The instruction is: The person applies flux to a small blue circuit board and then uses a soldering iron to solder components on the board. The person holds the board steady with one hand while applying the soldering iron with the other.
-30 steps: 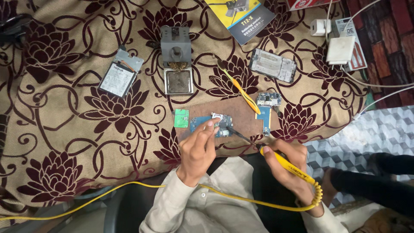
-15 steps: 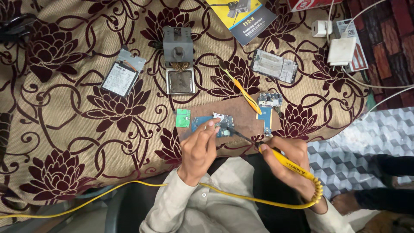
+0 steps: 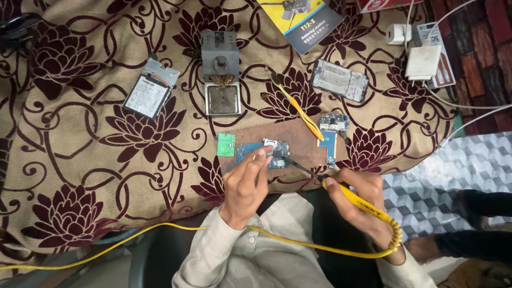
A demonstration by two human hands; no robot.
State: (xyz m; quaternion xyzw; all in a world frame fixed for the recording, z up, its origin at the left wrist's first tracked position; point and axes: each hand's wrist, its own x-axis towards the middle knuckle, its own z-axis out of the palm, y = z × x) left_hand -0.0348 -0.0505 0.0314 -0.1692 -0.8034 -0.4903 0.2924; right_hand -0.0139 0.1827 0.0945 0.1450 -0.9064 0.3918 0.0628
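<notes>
- Head view, packages and labels: a dark leaflet (image 3: 301, 18) with a yellow band lies at the top edge, tilted; a red box corner (image 3: 381, 4) shows just right of it. A white charger (image 3: 424, 61) rests on a small printed card (image 3: 445, 58) at the upper right, and a flat battery with a white label (image 3: 146, 95) lies at the left.
- Head view, the work: the blue circuit board (image 3: 264, 153) sits on a brown mat (image 3: 298, 144) in the middle of the floral cloth (image 3: 80, 160), its long axis left to right. The left hand (image 3: 246, 184) presses its fingertips together on the board's near edge, pinning it.
- The right hand (image 3: 360, 194) grips the yellow soldering iron (image 3: 354, 200) like a pen (fingers closed around the handle); its long axis runs diagonally, the dark tip pointing up-left onto the board.
- A grey iron stand (image 3: 220, 72) and yellow tweezers (image 3: 298, 112) lie beyond.
- Against the earlier frames: both hands keep their hold, and the iron's tip has barely shifted along the board.
</notes>
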